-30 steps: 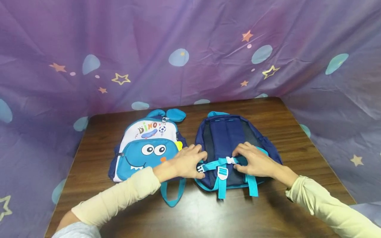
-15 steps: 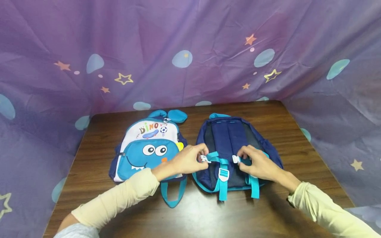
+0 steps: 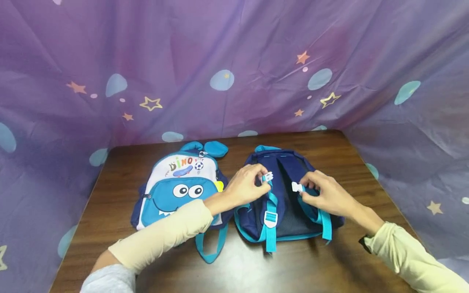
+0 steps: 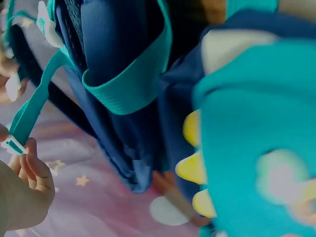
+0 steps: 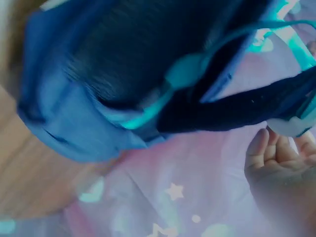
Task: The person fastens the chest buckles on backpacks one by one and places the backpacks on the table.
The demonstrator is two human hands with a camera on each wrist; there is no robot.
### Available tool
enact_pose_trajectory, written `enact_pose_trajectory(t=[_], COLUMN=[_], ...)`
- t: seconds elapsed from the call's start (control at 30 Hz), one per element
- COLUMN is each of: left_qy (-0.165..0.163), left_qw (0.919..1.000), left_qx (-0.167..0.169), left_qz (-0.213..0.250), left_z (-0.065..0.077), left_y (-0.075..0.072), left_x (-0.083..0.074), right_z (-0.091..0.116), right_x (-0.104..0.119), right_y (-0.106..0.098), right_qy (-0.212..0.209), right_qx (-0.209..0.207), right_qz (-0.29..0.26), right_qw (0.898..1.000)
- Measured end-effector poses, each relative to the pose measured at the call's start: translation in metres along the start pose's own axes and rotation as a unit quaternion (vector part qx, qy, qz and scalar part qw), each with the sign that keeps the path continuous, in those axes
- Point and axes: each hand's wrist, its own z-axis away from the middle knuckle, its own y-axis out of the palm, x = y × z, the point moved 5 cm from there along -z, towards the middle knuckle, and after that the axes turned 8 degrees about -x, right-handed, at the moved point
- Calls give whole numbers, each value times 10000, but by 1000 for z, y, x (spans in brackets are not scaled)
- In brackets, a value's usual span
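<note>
A navy backpack [image 3: 297, 224] lies on the table with its strap side up. My left hand [image 3: 243, 186] pinches a white pronged buckle half [image 3: 268, 177] on a twisted teal webbing strap [image 3: 272, 199]. Below that strap sits a white slider [image 3: 270, 219]. To the right, my right hand [image 3: 328, 194] pinches the matching white buckle half [image 3: 296, 186], which faces the first across a small gap. The right shoulder strap is lifted off the back panel. In the left wrist view the pinched buckle half [image 4: 16, 144] shows between thumb and fingers.
Left of the navy backpack lies a blue and white dinosaur backpack [image 3: 161, 195], face up, with a teal loop [image 3: 210, 258] toward the front. Both rest on a brown wooden table [image 3: 234, 274]. A purple curtain [image 3: 183, 61] with stars hangs behind and at the sides.
The white buckle halves have moved farther up off the backpack. The left hand has shifted right and upward, shifting its grip onto the left buckle half. The right shoulder strap has risen with the right hand.
</note>
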Motion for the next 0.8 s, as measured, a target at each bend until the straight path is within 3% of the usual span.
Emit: enact_pose_trajectory(t=[0.13, 0.27, 0.63, 0.8], left_qy=[829, 1389, 1853, 1847], left_qw=[9921, 9805, 9698, 9684], left_qx=[344, 624, 922, 924], left_qz=[-878, -1239, -1291, -1398], left_z=[-10, -13, -15, -11], left_y=[11, 20, 31, 39], left_x=[-13, -22, -34, -35], right_z=[-13, -19, -11, -11], right_x=[5, 8, 9, 9], right_y=[-3, -2, -2, 3], right_qy=[31, 144, 5, -207], right_qx=[268, 559, 605, 736], right_qz=[148, 305, 447, 513], right_qw=[9995, 9979, 9972, 9958])
